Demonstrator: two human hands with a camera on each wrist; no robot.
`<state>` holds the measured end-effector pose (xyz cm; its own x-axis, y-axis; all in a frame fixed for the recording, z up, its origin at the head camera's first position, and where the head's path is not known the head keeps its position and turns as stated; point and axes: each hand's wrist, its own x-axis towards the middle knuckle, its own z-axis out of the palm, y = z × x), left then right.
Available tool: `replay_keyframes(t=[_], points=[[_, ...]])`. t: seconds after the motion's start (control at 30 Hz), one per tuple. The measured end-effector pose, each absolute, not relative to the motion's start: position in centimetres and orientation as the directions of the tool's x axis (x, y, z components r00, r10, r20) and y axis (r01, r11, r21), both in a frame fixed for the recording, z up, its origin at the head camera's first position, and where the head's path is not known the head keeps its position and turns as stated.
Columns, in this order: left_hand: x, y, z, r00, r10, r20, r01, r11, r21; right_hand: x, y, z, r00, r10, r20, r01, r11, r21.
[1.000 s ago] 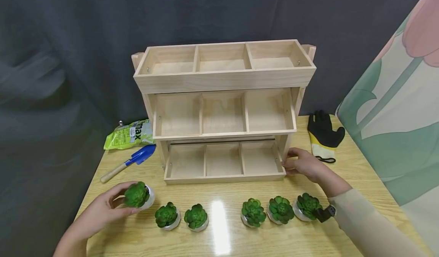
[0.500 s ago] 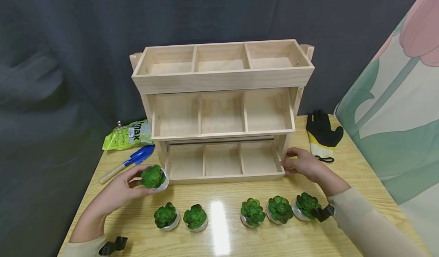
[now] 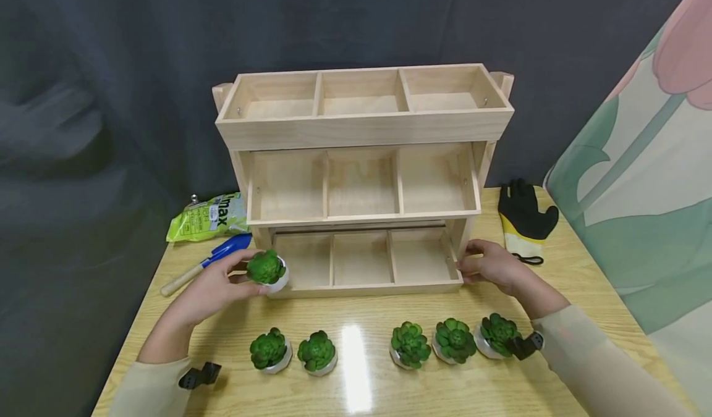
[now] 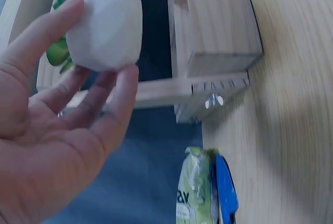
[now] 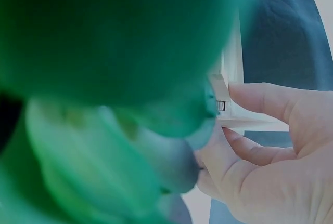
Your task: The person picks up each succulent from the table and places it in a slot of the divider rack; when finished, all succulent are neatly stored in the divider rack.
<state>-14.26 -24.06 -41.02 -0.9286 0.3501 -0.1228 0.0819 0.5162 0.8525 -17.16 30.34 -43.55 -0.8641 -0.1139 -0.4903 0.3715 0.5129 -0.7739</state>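
Note:
My left hand (image 3: 214, 290) holds a small potted succulent (image 3: 267, 267) at the left front corner of the lowest tray of a wooden three-tier planter shelf (image 3: 364, 131). In the left wrist view, thumb and fingertips grip the white faceted pot (image 4: 106, 29), with green leaves showing behind the thumb. At the other end of the lowest tray, my right hand (image 3: 492, 267) pinches the right side near the front corner. The right wrist view shows thumb and fingers about the wood, partly hidden by large blurred succulent leaves (image 5: 104, 156).
Two potted succulents (image 3: 271, 350) stand front left and three more (image 3: 410, 346) front right on the wooden table (image 3: 250, 398). A green bag (image 3: 208, 218) and a blue trowel (image 3: 229, 245) lie left of the shelf, a black work glove (image 3: 525, 216) right. A dark curtain hangs behind.
My left hand has carried the potted succulent forward and to the right, from beside the front-left plants to the lowest tray's left corner. The right hand has stayed at the tray's right end.

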Motion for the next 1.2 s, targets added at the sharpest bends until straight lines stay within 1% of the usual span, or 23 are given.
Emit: replay_keyframes(t=[0.27,0.57,0.8,1.0,1.2], points=[[-15.6,-21.5,-41.2,-0.932,0.312,-0.184,0.008,0.526,0.850,-17.2,30.4,-43.8,-0.865,-0.112,-0.489,0.373,0.509,-0.776],[-16.5,-18.7,-41.7,-0.926,0.305,-0.224,-0.032,0.527,0.849,-17.2,30.5,-43.7,-0.861,-0.114,-0.496,0.381,0.501,-0.777],[-17.3,-17.8,-42.5,-0.928,0.295,-0.228,-0.007,0.599,0.801,-17.2,30.4,-43.4,-0.856,-0.110,-0.505,0.390,0.503,-0.771],[-17.8,-17.2,-42.9,-0.921,0.313,-0.234,0.013,0.623,0.782,-17.2,30.5,-43.5,-0.856,-0.120,-0.503,0.385,0.501,-0.775],[-18.1,-16.6,-43.3,-0.919,0.315,-0.238,0.049,0.691,0.722,-17.3,30.5,-43.5,-0.855,-0.120,-0.505,0.388,0.498,-0.776]])
